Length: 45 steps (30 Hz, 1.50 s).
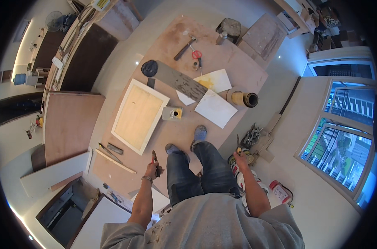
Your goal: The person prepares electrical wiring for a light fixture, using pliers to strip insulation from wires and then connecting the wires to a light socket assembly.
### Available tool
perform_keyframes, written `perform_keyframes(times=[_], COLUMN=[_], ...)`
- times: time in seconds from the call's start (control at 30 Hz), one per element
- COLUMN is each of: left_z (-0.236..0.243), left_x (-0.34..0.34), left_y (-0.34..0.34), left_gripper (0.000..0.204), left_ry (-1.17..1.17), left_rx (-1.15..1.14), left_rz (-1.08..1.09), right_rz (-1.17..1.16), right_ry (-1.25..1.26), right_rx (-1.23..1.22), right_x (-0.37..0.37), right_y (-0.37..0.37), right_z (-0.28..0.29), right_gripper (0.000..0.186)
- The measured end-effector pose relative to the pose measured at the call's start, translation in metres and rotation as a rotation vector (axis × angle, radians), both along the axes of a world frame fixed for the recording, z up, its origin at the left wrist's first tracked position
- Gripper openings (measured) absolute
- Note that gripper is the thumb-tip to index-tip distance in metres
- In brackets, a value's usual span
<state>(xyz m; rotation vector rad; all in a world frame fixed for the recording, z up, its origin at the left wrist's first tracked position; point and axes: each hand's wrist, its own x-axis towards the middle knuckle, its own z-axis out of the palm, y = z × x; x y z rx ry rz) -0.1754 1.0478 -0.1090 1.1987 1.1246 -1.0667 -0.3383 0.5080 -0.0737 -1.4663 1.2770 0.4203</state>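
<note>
My left hand (153, 169) is closed round a slim tool with a red handle (153, 157); its working end is too small to make out. On the other side of my legs, my right hand (240, 161) grips a narrow tool with a thin dark tip (238, 140) pointing away from me. Both hands are held apart, raised at my sides. Ahead of my left hand lies a pale panel in a white frame (130, 135). Beside the panel stands a rectangular metal can (168, 113) with a dark round opening.
My shoes (200, 132) are on a large brown board (215, 143). It carries a hammer (184, 49), red-handled scissors (196, 54), a grey plank (171, 75), white sheets (215, 108) and a brown roll (237, 98). A fire extinguisher (279, 191) stands at right; several cans (250, 159) are near my right hand.
</note>
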Motion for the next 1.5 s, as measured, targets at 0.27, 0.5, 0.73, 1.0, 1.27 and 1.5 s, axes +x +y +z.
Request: perform_keyframes(times=[0.27, 0.5, 0.73, 1.0, 1.27, 1.5], left_z=[0.052, 0.061, 0.074, 0.076, 0.072, 0.049], left_x=[0.024, 0.061, 0.130, 0.201, 0.210, 0.262], left_y=[-0.083, -0.102, -0.096, -0.094, -0.109, -0.150], left_gripper=[0.023, 0.032, 0.037, 0.041, 0.040, 0.037], left_ry=[0.059, 0.064, 0.107, -0.001, 0.022, 0.152], left_rx=[-0.015, -0.029, -0.049, 0.020, 0.005, -0.048], left_rz=[-0.344, -0.546, -0.587, -0.577, -0.545, -0.661], right_rz=[-0.325, -0.277, -0.212, -0.165, -0.278, -0.562], right_ry=[0.040, 0.136, 0.081, -0.023, -0.167, -0.140], right_rx=[0.000, 0.050, -0.003, 0.011, 0.113, 0.318], right_x=[-0.043, -0.030, 0.008, 0.032, 0.075, 0.080], right_y=[-0.025, -0.019, -0.018, -0.032, -0.053, -0.095], right_z=[0.010, 0.015, 0.016, 0.020, 0.031, -0.042], right_gripper=[0.021, 0.014, 0.019, 0.030, 0.029, 0.027])
